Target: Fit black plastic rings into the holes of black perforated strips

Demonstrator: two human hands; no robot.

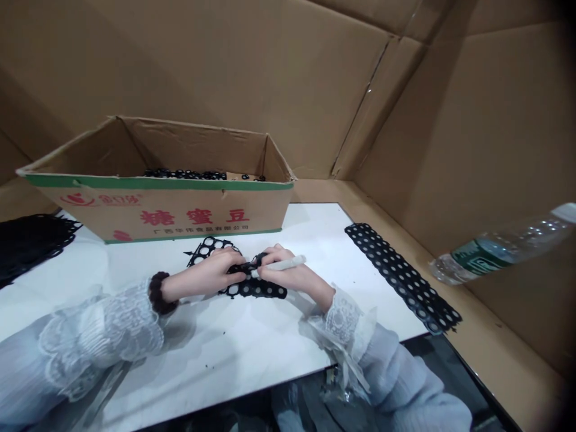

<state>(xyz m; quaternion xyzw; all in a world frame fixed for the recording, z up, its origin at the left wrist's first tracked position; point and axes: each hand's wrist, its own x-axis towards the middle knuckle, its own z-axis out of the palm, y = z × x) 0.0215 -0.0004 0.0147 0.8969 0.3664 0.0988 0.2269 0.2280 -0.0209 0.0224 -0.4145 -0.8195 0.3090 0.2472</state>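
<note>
A black perforated sheet [265,288] with rows of round holes lies partly folded under both hands on the white board. My left hand [219,270] is closed on its upper left part, fingertips pinching the black material. In my right hand [288,273] is a white pen-like tool [285,263], its narrow tip pointing left at the sheet. The right fingers also touch the raised black edge. My fingertips meet near the middle of the sheet and hide part of it.
Behind my hands stands an open cardboard box [198,210] holding black ring-like pieces. A long perforated black strip [400,276] lies along the board's right edge. A plastic bottle [495,249] is at the far right, a black pile [33,240] at the left. Cardboard walls surround the white board [252,354].
</note>
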